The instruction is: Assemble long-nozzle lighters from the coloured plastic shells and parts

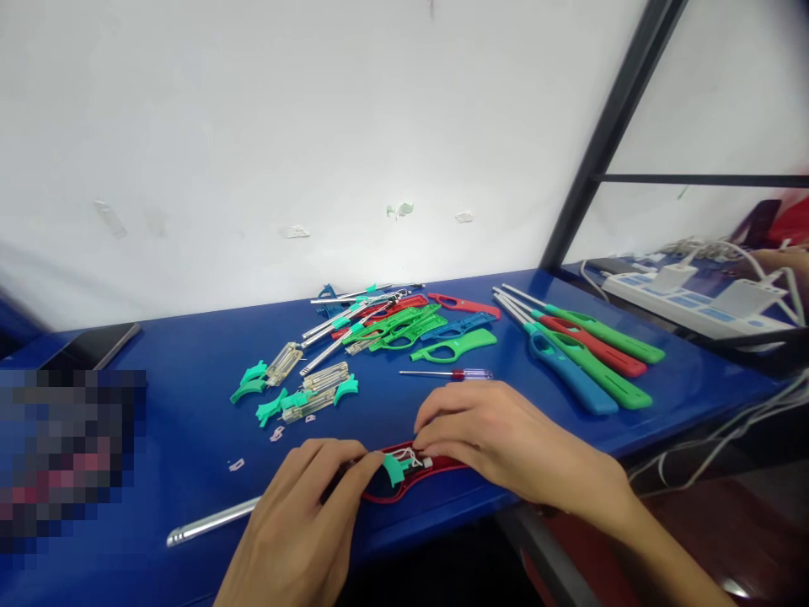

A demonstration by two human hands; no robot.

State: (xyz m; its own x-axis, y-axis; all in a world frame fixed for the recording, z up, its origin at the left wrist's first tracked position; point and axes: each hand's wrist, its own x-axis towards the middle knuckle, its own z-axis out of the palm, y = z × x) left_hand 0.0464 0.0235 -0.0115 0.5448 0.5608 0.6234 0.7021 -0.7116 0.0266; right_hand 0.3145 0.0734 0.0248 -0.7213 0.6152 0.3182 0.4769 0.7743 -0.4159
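An open red lighter shell (442, 463) lies at the table's near edge, with a long metal tube (211, 522) running out to the left. Inside the shell sit a turquoise trigger (396, 469) and white wires (410, 456). My left hand (309, 506) is closed around the shell's front end, where the tube enters, hiding that joint. The fingers of my right hand (486, 434) are bent together at the shell's far rim, beside the wires. Whatever small part they may touch is hidden.
Beyond my hands lie a screwdriver (455, 374), loose green shells (404, 327), metal tubes (334, 346), turquoise triggers (278, 405) and clear gas tanks (325, 377). Several whole lighters (581, 354) rest at right. A phone (94, 346) lies at left, a power strip (688, 299) at far right.
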